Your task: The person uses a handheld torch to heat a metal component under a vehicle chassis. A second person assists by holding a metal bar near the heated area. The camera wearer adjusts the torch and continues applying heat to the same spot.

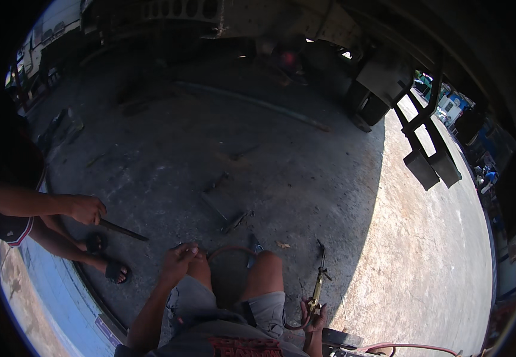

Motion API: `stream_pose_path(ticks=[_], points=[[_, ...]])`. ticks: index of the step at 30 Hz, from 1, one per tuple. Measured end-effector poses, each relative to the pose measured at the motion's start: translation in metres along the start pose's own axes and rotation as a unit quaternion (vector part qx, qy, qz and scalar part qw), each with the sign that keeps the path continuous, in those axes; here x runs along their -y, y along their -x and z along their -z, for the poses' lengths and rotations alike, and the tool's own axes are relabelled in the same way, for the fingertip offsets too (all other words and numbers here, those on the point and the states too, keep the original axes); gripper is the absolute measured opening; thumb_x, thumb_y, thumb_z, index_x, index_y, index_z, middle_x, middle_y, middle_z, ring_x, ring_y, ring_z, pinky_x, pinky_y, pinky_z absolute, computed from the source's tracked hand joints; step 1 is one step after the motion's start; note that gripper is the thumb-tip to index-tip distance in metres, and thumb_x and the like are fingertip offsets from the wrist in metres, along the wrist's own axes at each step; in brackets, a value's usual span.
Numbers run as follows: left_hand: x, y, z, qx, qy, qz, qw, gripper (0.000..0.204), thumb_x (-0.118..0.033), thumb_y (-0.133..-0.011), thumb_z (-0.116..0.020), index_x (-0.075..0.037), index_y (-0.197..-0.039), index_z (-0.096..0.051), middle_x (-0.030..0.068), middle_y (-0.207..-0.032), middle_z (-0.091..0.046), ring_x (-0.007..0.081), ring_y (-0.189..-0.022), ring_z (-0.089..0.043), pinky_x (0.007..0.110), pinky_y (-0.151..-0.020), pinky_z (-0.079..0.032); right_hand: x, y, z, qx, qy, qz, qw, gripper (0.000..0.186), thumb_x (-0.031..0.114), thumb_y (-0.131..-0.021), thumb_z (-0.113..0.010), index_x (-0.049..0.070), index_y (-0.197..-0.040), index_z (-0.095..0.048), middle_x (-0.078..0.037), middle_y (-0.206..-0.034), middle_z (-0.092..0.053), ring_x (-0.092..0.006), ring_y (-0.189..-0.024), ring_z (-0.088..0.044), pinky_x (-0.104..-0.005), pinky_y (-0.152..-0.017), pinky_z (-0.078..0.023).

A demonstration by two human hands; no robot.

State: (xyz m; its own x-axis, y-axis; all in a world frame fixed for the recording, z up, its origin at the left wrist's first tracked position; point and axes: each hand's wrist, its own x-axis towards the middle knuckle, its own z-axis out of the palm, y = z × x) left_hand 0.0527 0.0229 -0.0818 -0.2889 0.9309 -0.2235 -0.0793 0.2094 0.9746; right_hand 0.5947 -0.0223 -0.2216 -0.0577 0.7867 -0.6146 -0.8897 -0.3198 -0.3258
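In my right hand (313, 316), low by my right thigh, is a brass-bodied cutting torch (317, 284), its dark tip pointing away from me. A reddish hose (296, 326) runs from its lower end. My left hand (179, 260) is closed beside my left knee, its fingers curled together. What it holds, if anything, is too small to make out. On the concrete ahead of my knees lies a dark metal bracket (225, 208).
At left, another person's hand (88, 209) grips a dark bar (124, 229). A long pipe (252, 104) lies farther off beneath a vehicle's underside (293, 21). Dark metal pieces (421, 169) hang down at right. A hose (412, 345) crosses the lower right.
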Motion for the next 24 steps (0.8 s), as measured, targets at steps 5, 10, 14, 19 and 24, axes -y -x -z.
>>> stream_pose_path(ticks=[5, 10, 14, 19, 24], points=[[0.001, -0.006, 0.008, 0.038, -0.042, 0.010, 0.998, 0.032, -0.022, -0.107, -0.072, 0.004, -0.125, -0.075, 0.0103, -0.103, -0.080, 0.0151, -0.099, -0.075, 0.032, -0.089, -0.057, -0.002, -0.012, 0.019, -0.023, 0.183, -0.053, 0.981, 0.017, 0.030, -0.107, -0.070, 0.014, -0.106, -0.066, 0.000, -0.070, -0.062, -0.0104, -0.052, -0.057, -0.0235, -0.046, -0.048], [-0.022, 0.001, 0.003, 0.064, -0.063, -0.005, 0.996, 0.035, -0.023, -0.107, -0.072, 0.003, -0.130, -0.073, 0.0117, -0.109, -0.079, 0.0155, -0.101, -0.076, 0.030, -0.088, -0.058, 0.005, 0.017, -0.044, -0.040, 0.246, 0.000, 0.968, 0.015, 0.018, -0.104, -0.069, 0.015, -0.095, -0.058, 0.007, -0.063, -0.048, -0.0056, -0.046, -0.041, -0.0228, -0.041, -0.032], [0.010, -0.015, -0.011, 0.127, 0.028, 0.026, 0.991, 0.037, -0.025, -0.109, -0.070, 0.003, -0.132, -0.071, 0.0119, -0.111, -0.078, 0.0177, -0.101, -0.077, 0.029, -0.091, -0.058, -0.003, 0.060, -0.098, -0.038, 0.350, 0.055, 0.934, 0.012, 0.007, -0.098, -0.070, 0.009, -0.104, -0.060, 0.001, -0.069, -0.054, -0.0069, -0.047, -0.045, -0.0248, -0.040, -0.034], [-0.032, -0.018, -0.062, 0.238, 0.045, 0.108, 0.964, 0.046, -0.032, -0.110, -0.069, 0.002, -0.140, -0.064, 0.0134, -0.118, -0.075, 0.0223, -0.114, -0.074, 0.033, -0.103, -0.057, -0.017, 0.103, -0.187, 0.020, 0.479, 0.089, 0.873, 0.017, 0.003, -0.095, -0.070, 0.005, -0.110, -0.060, -0.003, -0.071, -0.060, -0.0087, -0.047, -0.049, -0.0263, -0.041, -0.035], [-0.032, -0.049, -0.115, 0.306, 0.240, 0.124, 0.913, 0.063, -0.046, -0.107, -0.069, -0.002, -0.149, -0.054, 0.0148, -0.129, -0.071, 0.0283, -0.123, -0.071, 0.046, -0.112, -0.055, -0.038, 0.133, -0.254, 0.137, 0.498, 0.033, 0.856, 0.033, 0.000, -0.094, -0.075, 0.001, -0.124, -0.062, -0.004, -0.070, -0.062, -0.0085, -0.048, -0.054, -0.0275, -0.041, -0.037]])
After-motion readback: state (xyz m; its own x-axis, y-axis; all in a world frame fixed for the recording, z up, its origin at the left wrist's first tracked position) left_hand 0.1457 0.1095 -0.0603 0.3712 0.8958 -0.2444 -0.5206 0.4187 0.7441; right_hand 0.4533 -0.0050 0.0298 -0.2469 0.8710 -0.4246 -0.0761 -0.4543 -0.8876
